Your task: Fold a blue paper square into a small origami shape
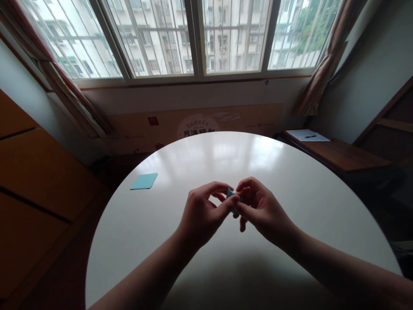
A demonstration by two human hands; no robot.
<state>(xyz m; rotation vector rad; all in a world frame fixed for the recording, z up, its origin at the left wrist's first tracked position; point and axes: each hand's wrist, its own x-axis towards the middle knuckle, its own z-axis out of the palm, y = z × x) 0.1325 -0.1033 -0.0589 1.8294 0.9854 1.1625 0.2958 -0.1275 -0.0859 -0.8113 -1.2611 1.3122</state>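
Note:
Between my two hands, above the middle of the white table (pixel 135 249), is a small folded piece of teal paper (pixel 229 193). My left hand (pixel 206 209) pinches it between thumb and fingers from the left. From the right, my right hand (pixel 261 204) grips its other side, with the thumb tips meeting at the paper. Most of the folded paper is hidden behind my fingers, so its full shape does not show. Farther left on the tabletop lies a flat stack of square teal paper (pixel 144 181).
A wooden side table (pixel 351 154) at the right bears a white sheet (pixel 308 135) with a dark pen on it. Behind the round table stand a printed cardboard panel (pixel 258 122) and a barred window. An orange-brown cabinet (pixel 38 181) is at the left.

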